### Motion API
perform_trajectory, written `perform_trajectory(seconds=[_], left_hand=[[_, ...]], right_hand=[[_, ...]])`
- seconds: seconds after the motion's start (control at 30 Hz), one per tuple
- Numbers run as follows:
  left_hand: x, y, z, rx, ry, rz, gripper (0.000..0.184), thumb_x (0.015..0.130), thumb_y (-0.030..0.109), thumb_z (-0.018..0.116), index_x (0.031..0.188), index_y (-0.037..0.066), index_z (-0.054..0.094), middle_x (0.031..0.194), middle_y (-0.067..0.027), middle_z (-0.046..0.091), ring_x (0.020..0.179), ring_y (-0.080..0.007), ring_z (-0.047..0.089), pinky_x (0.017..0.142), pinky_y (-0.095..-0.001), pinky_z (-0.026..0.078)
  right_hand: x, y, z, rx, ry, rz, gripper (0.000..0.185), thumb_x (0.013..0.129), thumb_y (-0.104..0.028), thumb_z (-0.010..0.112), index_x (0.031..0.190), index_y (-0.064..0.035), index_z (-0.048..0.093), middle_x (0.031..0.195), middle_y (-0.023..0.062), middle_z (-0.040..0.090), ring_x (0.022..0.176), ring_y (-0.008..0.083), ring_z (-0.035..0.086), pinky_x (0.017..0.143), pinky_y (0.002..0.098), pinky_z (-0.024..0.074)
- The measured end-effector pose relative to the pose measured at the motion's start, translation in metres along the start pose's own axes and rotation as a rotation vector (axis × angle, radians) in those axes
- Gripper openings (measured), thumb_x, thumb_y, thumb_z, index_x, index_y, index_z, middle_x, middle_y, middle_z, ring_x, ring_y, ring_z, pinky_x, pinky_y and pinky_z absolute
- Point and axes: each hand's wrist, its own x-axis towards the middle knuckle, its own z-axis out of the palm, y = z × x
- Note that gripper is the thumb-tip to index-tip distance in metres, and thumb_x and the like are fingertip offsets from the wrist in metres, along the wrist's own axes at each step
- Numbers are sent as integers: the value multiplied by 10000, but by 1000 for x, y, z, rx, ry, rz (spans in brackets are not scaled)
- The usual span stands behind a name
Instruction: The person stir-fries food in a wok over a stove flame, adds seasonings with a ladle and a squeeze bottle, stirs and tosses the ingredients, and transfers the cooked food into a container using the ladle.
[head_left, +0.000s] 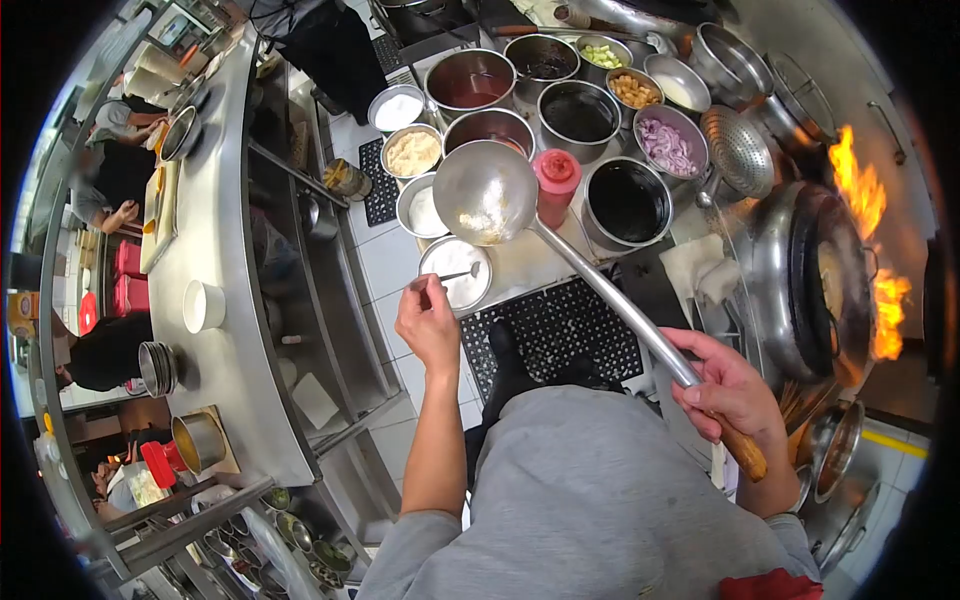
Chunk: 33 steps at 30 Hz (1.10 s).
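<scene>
My right hand [730, 385] is wrapped round the handle of a large steel ladle [486, 193], near its wooden end. The ladle's bowl hangs over the seasoning containers, with a wet smear inside. My left hand [430, 322] pinches a small spoon [462, 273], whose tip dips into a bowl of white powder [460, 292]. Behind that stands another bowl of white powder [420, 208], partly hidden by the ladle. Close to the ladle's neck is a red squeeze bottle [556, 185]. A pot of dark liquid [627, 203] sits to its right.
On the right, tall flames [860, 185] rise beside a wok [815, 285]. A perforated strainer [738, 150] and a bowl of sliced red onion [671, 142] are near it. A long steel counter [225, 260] runs along the left, with people beyond it. A black perforated mat [560, 335] lies below.
</scene>
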Motion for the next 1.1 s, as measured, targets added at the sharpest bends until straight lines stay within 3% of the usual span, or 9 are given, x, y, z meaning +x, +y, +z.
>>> perform_trajectory(seconds=[0.27, 0.47, 0.6, 0.63, 0.73, 0.8, 0.93, 1.0, 1.1], left_hand=[[18, -16, -34, -430, 190, -374, 217, 984, 158, 641, 992, -58, 653, 864, -95, 686, 723, -138, 672, 643, -262, 560], [61, 49, -30, -446, 357, 56, 199, 995, 151, 636, 950, -41, 657, 839, -85, 682, 746, -128, 650, 682, -258, 548], [89, 22, 7, -503, 270, -136, 278, 991, 208, 654, 804, 2, 648, 749, -49, 663, 682, -103, 593, 653, -249, 481], [93, 10, 16, -527, 279, -185, 223, 975, 173, 663, 833, 1, 649, 742, -59, 671, 659, -100, 605, 622, -278, 534], [101, 24, 14, -1126, 358, -391, 115, 960, 127, 666, 934, 23, 625, 791, -27, 660, 699, -98, 628, 653, -255, 537], [109, 29, 0, -1155, 359, -333, 109, 961, 114, 663, 886, 46, 621, 788, -16, 643, 692, -96, 610, 663, -246, 529], [114, -12, 28, -431, 264, 24, 161, 959, 140, 657, 941, -17, 690, 866, -80, 717, 722, -160, 643, 698, -284, 540], [100, -34, 44, 89, 96, 121, 229, 940, 170, 663, 1018, -41, 703, 878, -156, 736, 782, -286, 698, 742, -366, 548], [83, -54, 44, 185, 42, 50, 301, 909, 204, 700, 1117, -14, 694, 1056, -195, 713, 932, -341, 677, 873, -421, 513]], right_hand=[[-11, -3, 2, -57, 1, 9, 679, 919, 6, 605, 1531, -41, 316, 788, 51, 575, 464, 64, 520, 416, 190, 414], [-6, 1, 4, -24, -38, 31, 656, 914, 18, 602, 1514, -29, 342, 784, 45, 578, 464, 65, 515, 409, 198, 411], [-4, 0, 8, 35, -35, -63, 664, 905, 14, 605, 1511, -19, 336, 777, 60, 583, 443, 78, 510, 377, 220, 409], [-8, 2, 7, 131, -31, -91, 687, 887, 3, 619, 1510, -13, 329, 758, 72, 568, 430, 88, 502, 349, 240, 410], [-20, 6, -12, 240, 23, -257, 758, 859, -17, 622, 1535, -29, 280, 778, 111, 561, 385, 105, 469, 302, 258, 383], [-31, 2, -29, 278, 66, -372, 766, 861, -19, 614, 1542, -36, 264, 789, 112, 563, 375, 108, 464, 294, 262, 380], [-79, -1, -69, 369, 265, -695, 766, 864, -18, 594, 1548, -40, 250, 800, 100, 566, 375, 107, 471, 291, 262, 389], [-110, -1, -102, 205, 476, -797, 754, 869, -21, 594, 1546, -44, 262, 802, 80, 576, 385, 94, 479, 304, 248, 396], [-168, 18, -159, -139, 1051, -716, 693, 855, 20, 561, 1513, -75, 366, 728, 15, 569, 416, 65, 484, 344, 228, 389]])
